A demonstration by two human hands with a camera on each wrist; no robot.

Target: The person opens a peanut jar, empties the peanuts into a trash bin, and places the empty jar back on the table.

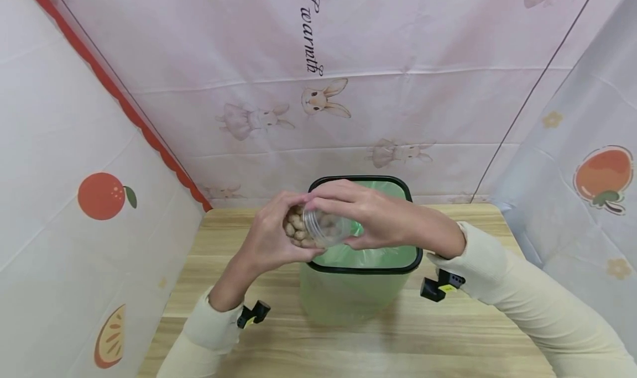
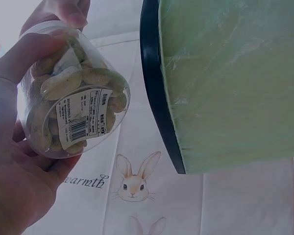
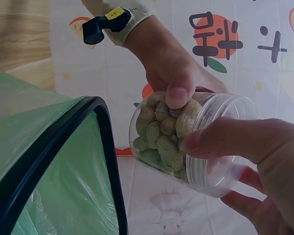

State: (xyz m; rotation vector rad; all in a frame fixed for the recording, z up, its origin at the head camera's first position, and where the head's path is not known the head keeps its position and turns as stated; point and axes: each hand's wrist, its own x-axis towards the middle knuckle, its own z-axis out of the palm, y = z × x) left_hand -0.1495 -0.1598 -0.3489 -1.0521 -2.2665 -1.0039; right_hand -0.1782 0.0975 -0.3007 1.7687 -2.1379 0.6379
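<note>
A clear plastic jar (image 1: 297, 227) packed with unshelled peanuts (image 3: 159, 139) is tipped on its side over the near-left rim of a bin. My left hand (image 1: 269, 237) grips the jar's body from the left, thumb and fingers on opposite sides. From the right, my right hand (image 1: 375, 215) holds the clear, ribbed lid end (image 3: 220, 147), its thumb lying across the ribbed ring. Toward the left wrist camera the jar's base faces, bearing a white printed label (image 2: 85, 117) with a barcode. Part of the lid end is hidden behind the right fingers.
Beneath the hands a pale green bin (image 1: 348, 298) with a black rim (image 1: 368, 269) and a green plastic liner (image 1: 393, 256) stands on a wood-grain table (image 1: 278, 345). Printed cloth panels (image 1: 278, 52) surround the table at the back and both sides.
</note>
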